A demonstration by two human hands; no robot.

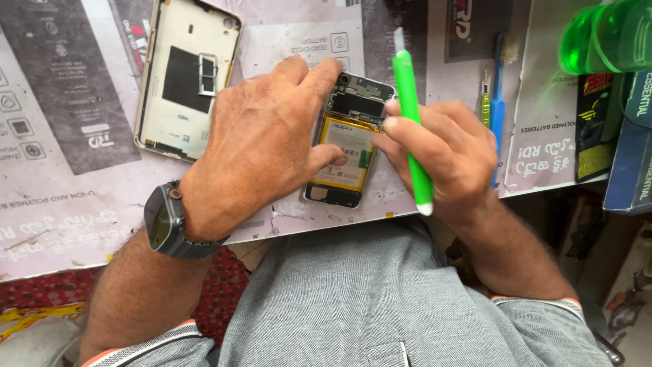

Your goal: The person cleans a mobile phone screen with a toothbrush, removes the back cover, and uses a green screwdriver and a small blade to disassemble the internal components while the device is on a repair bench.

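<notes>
The right hand [445,153] is closed around a bright green plastic pry tool [411,115], pinched between thumb and fingers, its pale flat tip pointing away from the person and its rounded white end toward the body. The left hand [261,136] lies spread over an opened phone [348,143], forefinger at the camera end and thumb pressing on the yellow battery [343,153]; it grips nothing, only pins the phone flat. The phone lies on the table near its front edge, between the two hands, with dark circuitry showing above the battery. A dark wristwatch [166,221] with a rectangular face sits on the left wrist. Left of the phone, well apart, the removed back cover [187,75] rests inner side up, cream-coloured with a black square patch and a small metal bracket. The table is covered with printed paper sheets [61,197] in grey and white, scuffed and torn. Right of the hands lie a blue brush-like tool [499,102], a small green screwdriver [485,105], a translucent green bottle [608,34] and a dark blue box [628,163].
</notes>
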